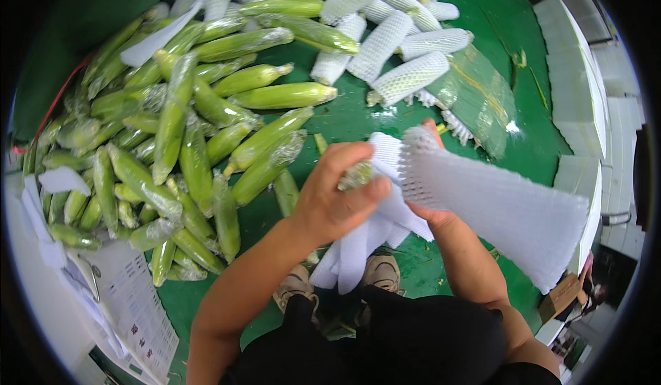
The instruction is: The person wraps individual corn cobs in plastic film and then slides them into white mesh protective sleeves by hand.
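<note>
My left hand (334,202) curls its fingers round a cob (355,177); my right hand (439,218) pinches a net (496,206) just beside it. Wrapped ears (175,120) crowd left, netted ears (382,44) ahead; white pieces (352,247) cover floor (430,264) below.

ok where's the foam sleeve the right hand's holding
In the head view, the foam sleeve is right of centre, its narrower end in the right hand, just right of the left hand.

Black clothing (434,337), bare forearms (237,282), beige laced shoes (382,273)
</note>
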A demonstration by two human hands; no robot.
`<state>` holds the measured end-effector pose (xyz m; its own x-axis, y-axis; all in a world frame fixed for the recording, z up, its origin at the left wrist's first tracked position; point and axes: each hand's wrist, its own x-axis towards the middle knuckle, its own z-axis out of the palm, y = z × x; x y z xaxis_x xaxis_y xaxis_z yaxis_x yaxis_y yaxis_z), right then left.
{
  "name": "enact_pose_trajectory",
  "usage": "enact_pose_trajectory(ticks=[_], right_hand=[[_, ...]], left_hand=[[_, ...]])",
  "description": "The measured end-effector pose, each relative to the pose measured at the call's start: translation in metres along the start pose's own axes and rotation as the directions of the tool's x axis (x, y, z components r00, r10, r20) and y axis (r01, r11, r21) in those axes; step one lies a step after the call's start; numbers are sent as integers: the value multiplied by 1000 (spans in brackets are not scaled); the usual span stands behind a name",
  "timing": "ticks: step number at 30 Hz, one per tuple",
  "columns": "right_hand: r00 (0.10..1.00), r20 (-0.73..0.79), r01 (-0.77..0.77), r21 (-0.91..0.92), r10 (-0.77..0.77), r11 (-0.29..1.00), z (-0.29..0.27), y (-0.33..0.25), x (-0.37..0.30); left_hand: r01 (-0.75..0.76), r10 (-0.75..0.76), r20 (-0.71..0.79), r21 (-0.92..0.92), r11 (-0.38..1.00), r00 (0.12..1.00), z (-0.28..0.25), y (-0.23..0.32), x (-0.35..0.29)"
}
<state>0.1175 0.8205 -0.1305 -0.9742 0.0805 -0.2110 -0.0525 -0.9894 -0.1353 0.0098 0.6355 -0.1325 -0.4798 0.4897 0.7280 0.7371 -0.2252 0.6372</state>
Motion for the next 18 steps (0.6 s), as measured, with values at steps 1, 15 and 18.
enact_pose_trajectory(ticks=[1,15,18], right_hand=[[996,92,-9,8,8,1000,18,5,0],[963,-255,22,-266,-92,964,23,35,48],[951,-300,-27,-304,-68,952,4,45,65]], left_hand=[[31,-33,16,111,993,999,6,-7,-7],[665,-742,108,-542,514,661,15,7,-9],[588,-784,49,-690,421,619,15,0,-2]])
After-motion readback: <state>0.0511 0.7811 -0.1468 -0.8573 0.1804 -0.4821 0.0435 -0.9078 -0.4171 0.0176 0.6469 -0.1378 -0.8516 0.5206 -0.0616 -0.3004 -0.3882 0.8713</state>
